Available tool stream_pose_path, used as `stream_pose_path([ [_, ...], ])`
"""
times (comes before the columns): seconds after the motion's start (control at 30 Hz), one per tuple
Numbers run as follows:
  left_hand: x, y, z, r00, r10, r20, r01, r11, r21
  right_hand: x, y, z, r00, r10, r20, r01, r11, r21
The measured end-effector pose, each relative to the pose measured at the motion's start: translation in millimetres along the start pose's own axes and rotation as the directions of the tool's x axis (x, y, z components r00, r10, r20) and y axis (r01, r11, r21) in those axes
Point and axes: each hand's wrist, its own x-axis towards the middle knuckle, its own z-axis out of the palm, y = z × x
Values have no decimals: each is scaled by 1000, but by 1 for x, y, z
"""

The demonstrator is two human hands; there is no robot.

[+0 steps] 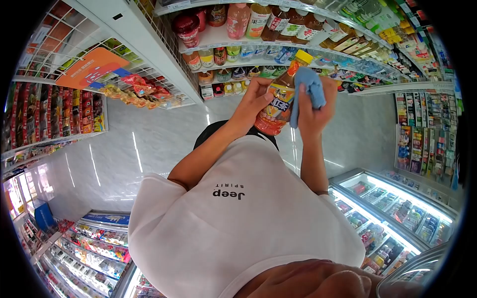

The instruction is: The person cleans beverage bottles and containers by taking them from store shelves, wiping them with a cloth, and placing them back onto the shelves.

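My left hand (252, 105) is wrapped round a tea bottle (273, 118) with a yellow cap, an orange-yellow label and dark lettering. The bottle tilts, its cap pointing up and to the right, away from my body. In my right hand (316, 111) is a bunched blue cloth (309, 87), pressed against or very close to the bottle's upper side. One end of the cloth hangs down beside the label. Part of the bottle's neck is hidden behind the cloth.
Ahead stands a curved drink shelf (213, 37) with several rows of bottles. A wire rack (49, 64) with hanging snack packs is at the left. Lit chest freezers (392, 208) stand at the lower right, and more stocked shelves (425, 134) at the far right.
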Motion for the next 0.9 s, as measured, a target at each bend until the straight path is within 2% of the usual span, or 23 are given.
stream_pose_path([
  [0.07,-2,-3,7,1000,-1,12,3,983,-181,16,-4,-1,996,93,6,-93,994,64],
  [0.2,-9,9,16,996,-68,-51,38,895,-444,0,-11,5,995,-23,100,21,1000,19],
  [0.3,-7,4,2,987,-155,-42,105,819,-564,-25,-27,3,975,-90,204,87,996,25],
  [0.33,-8,8,3,973,-222,-70,149,824,-547,-33,-28,3,961,-143,237,139,990,30],
  [0.43,-3,10,-7,976,-195,-92,150,920,-362,-56,-29,6,923,-223,314,231,973,11],
  [0.47,-3,12,-7,988,-145,-45,116,912,-395,-60,-27,7,917,-239,319,250,968,4],
  [0.53,0,8,-4,990,-110,-94,69,932,-356,-59,-21,6,909,-272,316,290,957,-11],
  [0.63,-2,2,-8,993,-72,-93,50,973,-226,-31,-24,0,957,-156,246,184,978,-96],
  [0.7,-7,-3,-12,996,-66,-62,58,992,-115,-15,-9,3,992,-69,104,75,996,-56],
  [0.8,-15,-8,-8,1000,-7,16,8,996,-84,10,1,3,995,67,76,-68,998,11],
  [0.83,-17,-9,-7,999,13,34,-11,998,-68,10,0,3,995,49,84,-50,999,12],
  [0.9,-19,-8,-4,1000,2,29,5,970,-241,9,-7,7,995,6,103,-8,1000,16],
])
